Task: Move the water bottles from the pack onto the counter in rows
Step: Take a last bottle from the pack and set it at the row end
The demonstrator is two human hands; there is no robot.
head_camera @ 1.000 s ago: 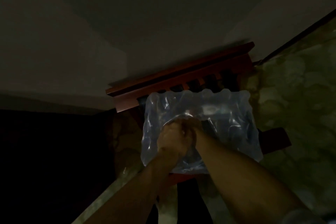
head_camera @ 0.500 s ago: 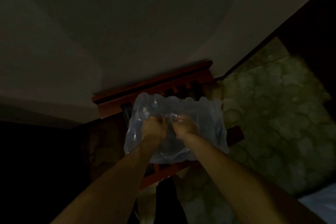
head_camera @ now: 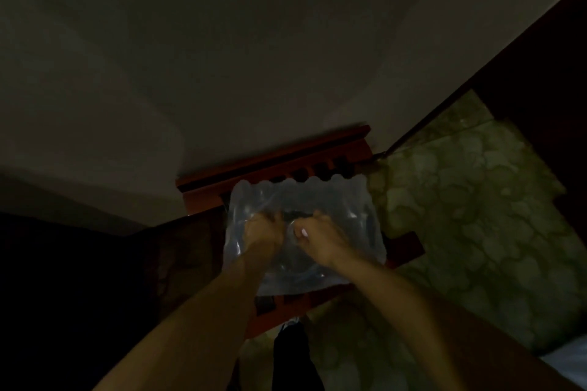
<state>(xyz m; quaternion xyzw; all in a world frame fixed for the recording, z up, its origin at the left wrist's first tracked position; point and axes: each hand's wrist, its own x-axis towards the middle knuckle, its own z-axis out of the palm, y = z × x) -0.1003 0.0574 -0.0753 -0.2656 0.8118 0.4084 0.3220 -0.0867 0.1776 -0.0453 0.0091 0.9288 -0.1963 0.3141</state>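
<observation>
I see a big pale wall (head_camera: 222, 57), smooth and matte, filling the top of the dim view. To the right lies a floor (head_camera: 476, 216) of green, mottled stone with cloudy blotches, glossy in places. To the left everything falls into darkness and I cannot tell what is there.

In the middle stands one red-brown wooden chair (head_camera: 317, 157), its straight slatted back against the wall, one arm jutting out to the right.

On the chair's seat sits the one pack (head_camera: 355, 219), a squarish block wrapped in clear, bluish shrink film. The film is crinkled and shiny, with a scalloped far edge where rounded bottle shoulders push it out in a row of about five bumps. I cannot count the bottles inside; they are only dim shapes through the plastic.

Two bare forearms reach in from below. My left hand (head_camera: 262, 235) has its fingers curled into the film at the pack's top centre, so that grip is closed on the wrap. My right hand (head_camera: 320, 240) does likewise just beside it, pinching the film, one pale nail catching light. The two hands are close together, a small gap between them.
</observation>
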